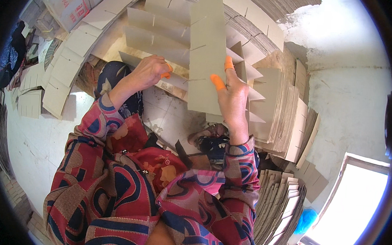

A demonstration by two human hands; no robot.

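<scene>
Smooth, matt cardboard right now, pressed against the right hand [235, 93]: one flat panel [207, 53]. That hand's fingertip covers [217, 82] look rubbery, dull. Ahead of the left hand [146, 74], more matt card strips [158, 41]; right of the right hand, a stack [280, 121] showing rough, layered cardboard edges. Behind both hands, soft-looking matt cloth sleeves [241, 173]. Far right of them, a plaster-like wall [348, 102], patchily rough.

Gap between left hand [150, 72] and panel [207, 58], strips [158, 40] beyond; stack [265, 110] blocking right

The left hand [149, 72] curls inward, fingers bent; the right hand [234, 92] points forward, thumb [218, 82] and 1 finger [228, 63] spread apart.
</scene>
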